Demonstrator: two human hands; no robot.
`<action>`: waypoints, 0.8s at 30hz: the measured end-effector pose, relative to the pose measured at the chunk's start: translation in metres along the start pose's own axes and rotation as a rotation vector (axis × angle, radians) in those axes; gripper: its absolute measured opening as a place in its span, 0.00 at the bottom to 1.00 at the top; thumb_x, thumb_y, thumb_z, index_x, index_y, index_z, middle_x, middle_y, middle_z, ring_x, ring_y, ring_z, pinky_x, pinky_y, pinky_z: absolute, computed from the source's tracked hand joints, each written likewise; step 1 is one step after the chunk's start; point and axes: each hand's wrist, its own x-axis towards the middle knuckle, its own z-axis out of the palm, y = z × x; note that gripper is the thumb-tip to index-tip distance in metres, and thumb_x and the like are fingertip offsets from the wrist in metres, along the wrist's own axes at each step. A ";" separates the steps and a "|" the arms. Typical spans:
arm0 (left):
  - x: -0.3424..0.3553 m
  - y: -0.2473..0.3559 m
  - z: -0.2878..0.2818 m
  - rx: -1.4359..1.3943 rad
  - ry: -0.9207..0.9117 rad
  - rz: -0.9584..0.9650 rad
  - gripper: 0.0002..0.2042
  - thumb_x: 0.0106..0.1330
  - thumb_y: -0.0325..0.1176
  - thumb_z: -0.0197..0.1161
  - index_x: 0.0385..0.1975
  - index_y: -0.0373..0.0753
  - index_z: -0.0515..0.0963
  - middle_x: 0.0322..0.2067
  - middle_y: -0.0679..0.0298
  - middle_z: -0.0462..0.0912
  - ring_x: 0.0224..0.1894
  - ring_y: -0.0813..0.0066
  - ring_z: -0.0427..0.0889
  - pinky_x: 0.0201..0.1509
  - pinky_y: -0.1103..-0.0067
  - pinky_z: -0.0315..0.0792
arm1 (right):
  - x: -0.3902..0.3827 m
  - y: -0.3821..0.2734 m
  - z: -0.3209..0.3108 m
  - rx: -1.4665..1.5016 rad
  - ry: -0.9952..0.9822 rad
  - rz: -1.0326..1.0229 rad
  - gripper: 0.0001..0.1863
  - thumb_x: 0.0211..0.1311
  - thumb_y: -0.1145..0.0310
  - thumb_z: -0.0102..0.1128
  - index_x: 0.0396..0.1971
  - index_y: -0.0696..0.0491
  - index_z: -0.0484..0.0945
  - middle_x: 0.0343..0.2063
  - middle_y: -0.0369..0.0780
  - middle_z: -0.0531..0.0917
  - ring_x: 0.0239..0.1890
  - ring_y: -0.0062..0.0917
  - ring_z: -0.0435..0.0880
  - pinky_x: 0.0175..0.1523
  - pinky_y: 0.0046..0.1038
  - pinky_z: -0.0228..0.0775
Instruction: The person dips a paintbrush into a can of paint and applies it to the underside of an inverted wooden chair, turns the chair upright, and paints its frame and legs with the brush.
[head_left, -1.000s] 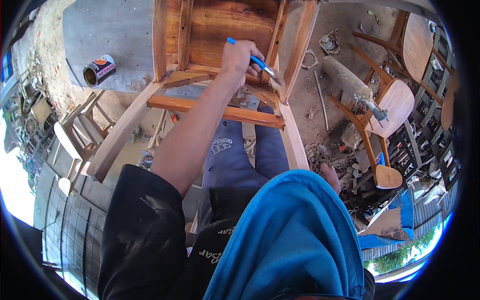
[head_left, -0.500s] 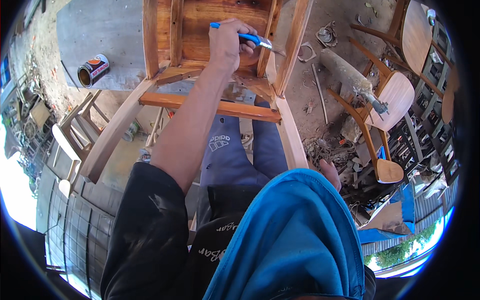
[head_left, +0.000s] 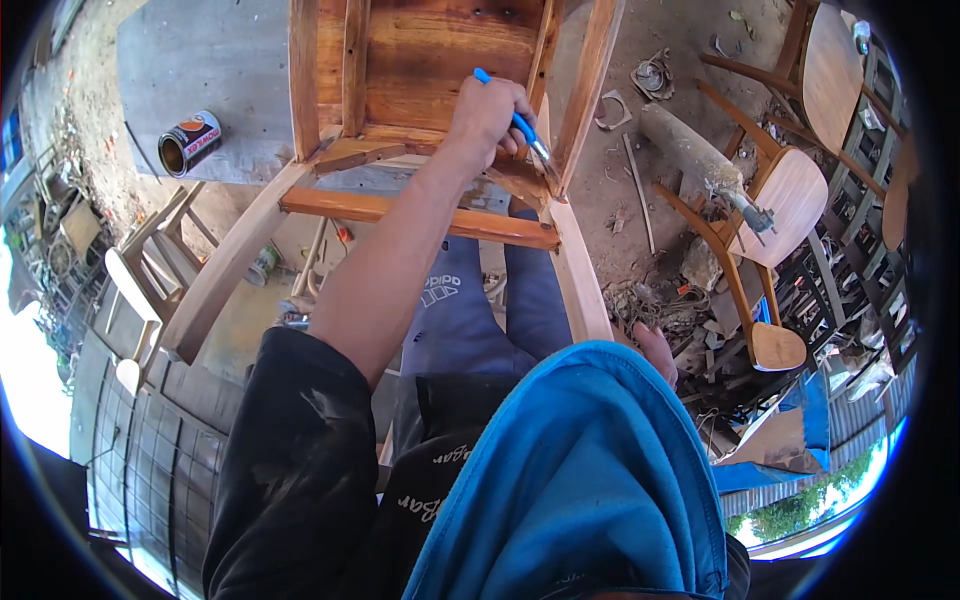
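Note:
An upturned wooden chair (head_left: 450, 55) fills the top middle, its inner faces stained orange-brown and its lower legs pale. My left hand (head_left: 488, 122) grips a blue-handled paintbrush (head_left: 530, 135), bristles down at the right corner joint, by the stained crossbar (head_left: 420, 217). My right hand (head_left: 654, 349) is partly hidden by blue cloth (head_left: 570, 470), with curled fingers beside the pale right leg (head_left: 580, 270); what it holds, if anything, is unclear.
An open can (head_left: 188, 145) lies on its side on a grey board (head_left: 175, 55) at left. Another chair (head_left: 140, 290) stands below it. More chairs (head_left: 775, 205), a dirty cylinder (head_left: 685, 155) and scrap wood and debris (head_left: 700, 320) crowd the right.
The brush in my left hand swung up along the chair's right side half a second ago and has since come back down to the corner joint, its handle more steeply angled.

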 end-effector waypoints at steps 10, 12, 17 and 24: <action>0.052 0.028 0.015 -0.932 0.048 0.287 0.06 0.61 0.23 0.55 0.33 0.26 0.75 0.34 0.46 0.82 0.29 0.57 0.84 0.32 0.70 0.85 | -0.057 -0.013 0.019 -0.214 0.019 -0.422 0.26 0.63 0.59 0.61 0.58 0.54 0.71 0.60 0.45 0.75 0.59 0.39 0.76 0.63 0.44 0.68; 0.034 0.016 0.020 -0.832 -0.010 0.221 0.06 0.61 0.23 0.56 0.33 0.25 0.75 0.35 0.46 0.82 0.31 0.56 0.85 0.35 0.69 0.86 | -0.068 -0.014 0.022 -0.256 0.034 -0.519 0.25 0.63 0.59 0.62 0.56 0.54 0.71 0.60 0.45 0.76 0.59 0.39 0.76 0.63 0.44 0.69; -0.023 -0.017 -0.002 -0.294 0.059 -0.039 0.07 0.57 0.24 0.54 0.25 0.25 0.77 0.30 0.47 0.83 0.23 0.61 0.83 0.24 0.76 0.82 | -0.094 -0.024 0.030 -0.361 0.104 -0.819 0.23 0.61 0.59 0.62 0.53 0.53 0.73 0.58 0.45 0.76 0.59 0.41 0.76 0.63 0.44 0.69; -0.005 0.004 -0.010 0.042 0.028 -0.051 0.07 0.54 0.25 0.56 0.22 0.27 0.78 0.23 0.50 0.82 0.15 0.71 0.78 0.13 0.79 0.72 | -0.125 -0.032 0.039 -0.484 0.218 -1.164 0.19 0.59 0.60 0.64 0.48 0.52 0.76 0.57 0.44 0.78 0.59 0.42 0.76 0.63 0.45 0.70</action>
